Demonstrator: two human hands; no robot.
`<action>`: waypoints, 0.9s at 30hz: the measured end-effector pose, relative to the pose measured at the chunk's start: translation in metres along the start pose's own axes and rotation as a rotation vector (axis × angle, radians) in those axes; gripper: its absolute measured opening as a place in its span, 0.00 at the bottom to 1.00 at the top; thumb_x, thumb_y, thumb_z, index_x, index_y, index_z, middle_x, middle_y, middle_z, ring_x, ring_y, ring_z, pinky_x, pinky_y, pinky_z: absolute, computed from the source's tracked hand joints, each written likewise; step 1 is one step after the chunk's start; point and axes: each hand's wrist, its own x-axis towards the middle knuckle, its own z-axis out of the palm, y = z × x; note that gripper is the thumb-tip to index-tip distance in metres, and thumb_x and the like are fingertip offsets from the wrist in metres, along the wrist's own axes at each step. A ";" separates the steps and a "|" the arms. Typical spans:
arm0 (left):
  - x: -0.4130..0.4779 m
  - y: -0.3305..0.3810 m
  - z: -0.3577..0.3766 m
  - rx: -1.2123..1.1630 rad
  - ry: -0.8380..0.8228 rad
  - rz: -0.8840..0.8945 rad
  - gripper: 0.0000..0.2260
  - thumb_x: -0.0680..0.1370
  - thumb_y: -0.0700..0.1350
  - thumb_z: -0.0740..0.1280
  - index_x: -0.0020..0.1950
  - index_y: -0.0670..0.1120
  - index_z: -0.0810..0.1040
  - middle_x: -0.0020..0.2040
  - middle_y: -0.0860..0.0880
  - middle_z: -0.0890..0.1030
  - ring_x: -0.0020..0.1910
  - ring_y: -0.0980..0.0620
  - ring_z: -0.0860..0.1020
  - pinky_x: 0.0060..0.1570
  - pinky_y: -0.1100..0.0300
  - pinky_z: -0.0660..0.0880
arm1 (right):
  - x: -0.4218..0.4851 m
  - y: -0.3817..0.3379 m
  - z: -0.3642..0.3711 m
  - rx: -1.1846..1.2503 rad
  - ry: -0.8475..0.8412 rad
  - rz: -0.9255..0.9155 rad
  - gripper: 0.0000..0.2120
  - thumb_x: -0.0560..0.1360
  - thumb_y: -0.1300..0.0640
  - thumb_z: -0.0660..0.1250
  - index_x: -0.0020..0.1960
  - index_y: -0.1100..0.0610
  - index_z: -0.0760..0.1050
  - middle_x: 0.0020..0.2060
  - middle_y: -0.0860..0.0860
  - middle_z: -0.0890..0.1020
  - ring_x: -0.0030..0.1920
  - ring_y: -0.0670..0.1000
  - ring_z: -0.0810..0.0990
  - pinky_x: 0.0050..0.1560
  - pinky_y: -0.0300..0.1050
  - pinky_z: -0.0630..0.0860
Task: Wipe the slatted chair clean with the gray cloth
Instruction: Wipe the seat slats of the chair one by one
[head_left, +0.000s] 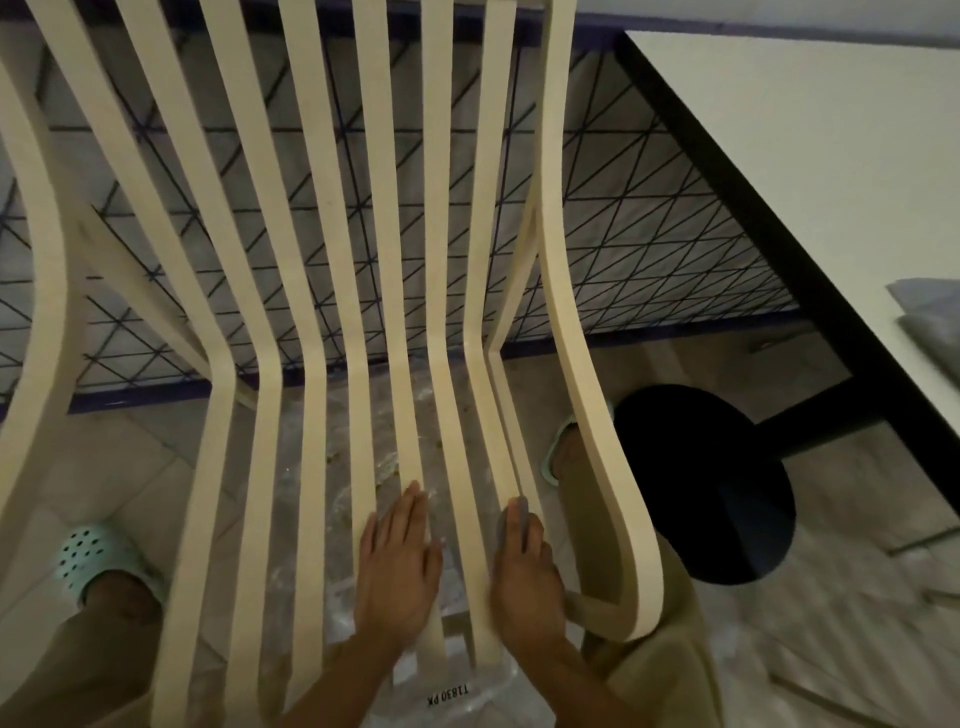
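The cream slatted chair (322, 291) fills the view, its slats running from the backrest down into the seat. My left hand (397, 566) lies flat with straight fingers on a seat slat near the front edge. My right hand (524, 577) presses the gray cloth (511, 519) onto the rightmost seat slats, beside the curved armrest (618, 509). Only a small gray patch of the cloth shows at my fingertips; the rest is under the hand.
A white table (805, 171) with a black edge and round black base (701, 483) stands at the right, gray folded material (930, 317) on it. Clear plastic wrap (332, 499) lies on the floor under the chair. My feet in mint clogs (98, 556) flank the chair.
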 end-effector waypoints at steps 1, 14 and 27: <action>0.007 0.001 -0.002 -0.026 0.006 -0.004 0.28 0.79 0.55 0.45 0.77 0.48 0.60 0.77 0.51 0.60 0.76 0.52 0.57 0.75 0.49 0.54 | 0.005 -0.002 -0.002 0.001 0.017 0.006 0.38 0.80 0.59 0.57 0.77 0.57 0.32 0.76 0.58 0.59 0.66 0.57 0.72 0.54 0.48 0.79; 0.065 -0.021 -0.002 0.085 0.021 0.133 0.25 0.80 0.51 0.52 0.76 0.43 0.62 0.76 0.46 0.62 0.77 0.47 0.56 0.73 0.52 0.51 | 0.138 -0.048 -0.023 0.017 0.008 0.004 0.34 0.80 0.59 0.55 0.79 0.59 0.40 0.68 0.58 0.65 0.60 0.59 0.73 0.51 0.51 0.76; 0.063 -0.022 0.002 0.032 -0.037 0.101 0.24 0.82 0.54 0.46 0.78 0.49 0.58 0.79 0.52 0.57 0.78 0.51 0.53 0.74 0.54 0.53 | 0.244 -0.077 -0.032 0.079 0.099 0.017 0.31 0.83 0.55 0.54 0.79 0.63 0.43 0.68 0.60 0.69 0.58 0.60 0.76 0.49 0.52 0.77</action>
